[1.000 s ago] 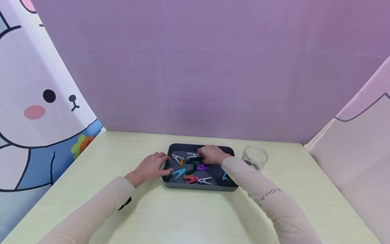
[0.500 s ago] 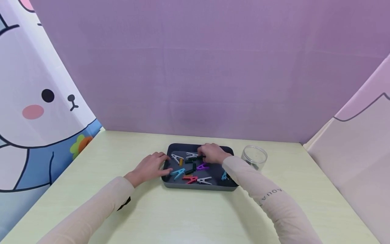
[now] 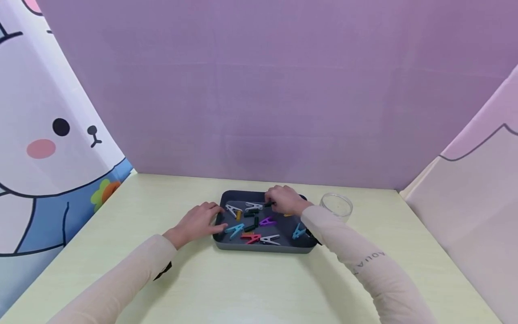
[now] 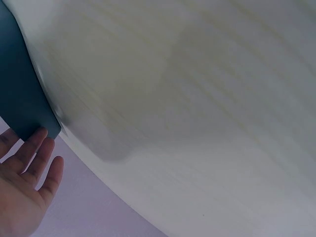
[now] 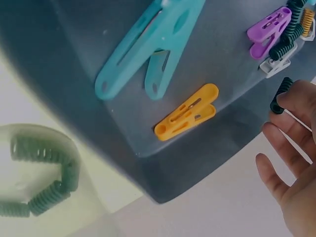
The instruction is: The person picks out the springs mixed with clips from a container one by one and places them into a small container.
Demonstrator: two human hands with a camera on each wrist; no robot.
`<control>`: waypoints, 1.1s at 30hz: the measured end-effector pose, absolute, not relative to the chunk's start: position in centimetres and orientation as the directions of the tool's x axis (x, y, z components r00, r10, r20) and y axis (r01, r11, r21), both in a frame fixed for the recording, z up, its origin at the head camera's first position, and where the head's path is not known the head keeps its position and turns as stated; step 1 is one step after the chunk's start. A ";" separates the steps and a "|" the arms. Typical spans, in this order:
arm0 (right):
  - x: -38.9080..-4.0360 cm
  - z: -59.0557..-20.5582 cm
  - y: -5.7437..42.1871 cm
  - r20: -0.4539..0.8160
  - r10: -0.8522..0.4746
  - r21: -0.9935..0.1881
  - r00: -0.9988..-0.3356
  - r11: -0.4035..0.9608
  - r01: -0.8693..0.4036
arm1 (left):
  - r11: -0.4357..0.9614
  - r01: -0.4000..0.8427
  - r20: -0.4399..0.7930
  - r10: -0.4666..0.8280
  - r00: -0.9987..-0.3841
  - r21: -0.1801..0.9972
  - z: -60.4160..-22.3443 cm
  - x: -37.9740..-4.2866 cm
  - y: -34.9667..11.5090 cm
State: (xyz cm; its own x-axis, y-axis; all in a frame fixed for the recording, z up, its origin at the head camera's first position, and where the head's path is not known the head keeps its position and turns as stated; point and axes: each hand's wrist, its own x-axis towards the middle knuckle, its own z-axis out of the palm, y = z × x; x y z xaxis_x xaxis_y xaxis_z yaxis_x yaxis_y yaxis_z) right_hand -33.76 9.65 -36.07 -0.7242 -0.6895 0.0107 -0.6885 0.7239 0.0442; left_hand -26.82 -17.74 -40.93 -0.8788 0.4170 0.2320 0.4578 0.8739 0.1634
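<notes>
A dark grey tray holds clothespins and small coil springs. My left hand rests on its left rim with relaxed fingers; in the left wrist view, the fingertips touch the tray wall. Over the tray's far right part, my right hand pinches a dark green coil spring between thumb and finger. Nearest to this hand in its wrist view lie a white clothespin, a purple clothespin and a yellow clothespin. A blue clothespin lies farther off.
Right of the tray, partly behind my right sleeve, stands a clear round jar with several green coil springs inside. A red clothespin and another white clothespin lie near the tray's front. A purple backdrop rises behind the table.
My right hand has lifted slightly and shifted right, with the dark green spring in its fingers. More of the blue and yellow clothespins shows now. The left hand stays on the rim.
</notes>
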 end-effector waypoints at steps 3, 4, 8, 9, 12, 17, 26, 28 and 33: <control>-33.5 -35.8 9.9 0.014 -0.686 0.035 -0.727 0.727 -0.686 | 0.875 0.457 0.227 0.418 -0.880 0.162 -41.0 -26.9 -17.8; -33.4 -35.7 9.9 0.014 -0.687 0.032 -0.726 0.726 -0.687 | 0.875 0.456 0.225 0.417 -0.881 0.164 -41.0 -26.9 -17.9; -33.0 -35.4 10.4 0.028 -0.702 0.039 -0.712 0.712 -0.701 | 0.872 0.458 0.221 0.419 -0.881 0.171 -40.9 -26.9 -17.9; -32.9 -35.3 10.6 0.038 -0.708 0.040 -0.705 0.706 -0.707 | 0.872 0.458 0.223 0.418 -0.881 0.173 -40.9 -26.9 -17.9; -32.5 -34.9 11.1 0.061 -0.719 0.041 -0.692 0.695 -0.718 | 0.872 0.457 0.222 0.417 -0.881 0.176 -40.8 -26.8 -17.8; -31.7 -34.2 12.0 0.076 -0.714 0.032 -0.696 0.700 -0.714 | 0.875 0.449 0.219 0.409 -0.886 0.183 -40.7 -26.7 -17.7; -30.3 -33.2 13.3 0.118 -0.696 0.043 -0.709 0.717 -0.696 | 0.877 0.445 0.207 0.408 -0.889 0.183 -40.7 -26.7 -17.7; -30.1 -33.0 13.7 0.120 -0.691 0.038 -0.713 0.721 -0.692 | 0.875 0.447 0.208 0.410 -0.888 0.184 -40.7 -26.6 -17.7; -29.6 -32.6 14.8 0.122 -0.680 0.026 -0.723 0.731 -0.682 | 0.872 0.452 0.212 0.413 -0.886 0.189 -40.7 -26.6 -17.7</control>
State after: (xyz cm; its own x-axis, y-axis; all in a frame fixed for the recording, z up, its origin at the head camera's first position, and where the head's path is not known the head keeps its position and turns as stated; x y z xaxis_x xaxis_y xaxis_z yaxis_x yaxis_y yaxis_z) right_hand -29.64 14.79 -32.59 -0.7233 -0.6797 0.1223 -0.6822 0.7307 0.0262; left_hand -26.58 -17.66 -40.66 -0.8855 0.4132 0.2124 0.4521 0.8717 0.1891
